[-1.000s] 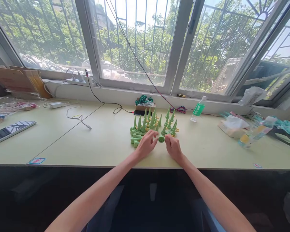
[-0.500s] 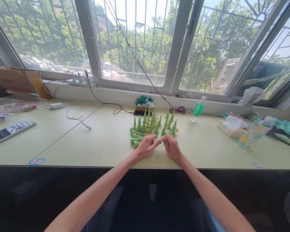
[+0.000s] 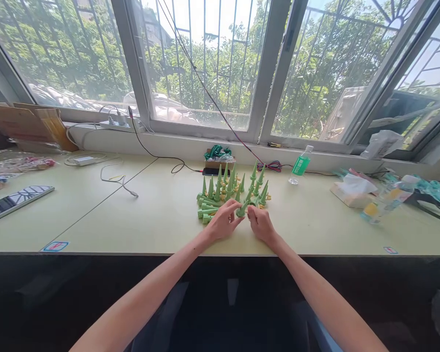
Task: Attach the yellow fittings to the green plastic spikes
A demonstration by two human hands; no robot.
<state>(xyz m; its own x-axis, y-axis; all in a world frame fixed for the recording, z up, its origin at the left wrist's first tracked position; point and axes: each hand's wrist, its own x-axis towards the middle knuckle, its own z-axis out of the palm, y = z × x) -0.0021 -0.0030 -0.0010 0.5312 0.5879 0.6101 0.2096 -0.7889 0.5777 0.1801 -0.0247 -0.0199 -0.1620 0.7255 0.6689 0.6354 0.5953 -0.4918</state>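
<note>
A green cone-shaped plant watering spike (image 3: 241,210) is tilted between my two hands, low over the table. My left hand (image 3: 223,222) has its thumb and fingers around the spike's wide lower end. On the other side my right hand (image 3: 262,225) is closed in a pinch close to the spike; whatever lies in its fingers is hidden. Just beyond my hands stand several upright green spikes (image 3: 229,188) with small yellow valve-like parts among them. More green spikes (image 3: 206,213) lie on their sides to the left of the group.
Behind the spikes are a black phone (image 3: 215,171) and a small box with green stuff (image 3: 220,155). A bottle with a green label (image 3: 301,166) stands right of them. Farther right are a tissue box (image 3: 352,191) and another bottle (image 3: 386,200). A tablet-like device (image 3: 20,203) and a cable (image 3: 119,181) lie left.
The spike between my hands has tipped more upright, and its wide end shows more. My left fingers have opened slightly around it; my right hand has barely moved.
</note>
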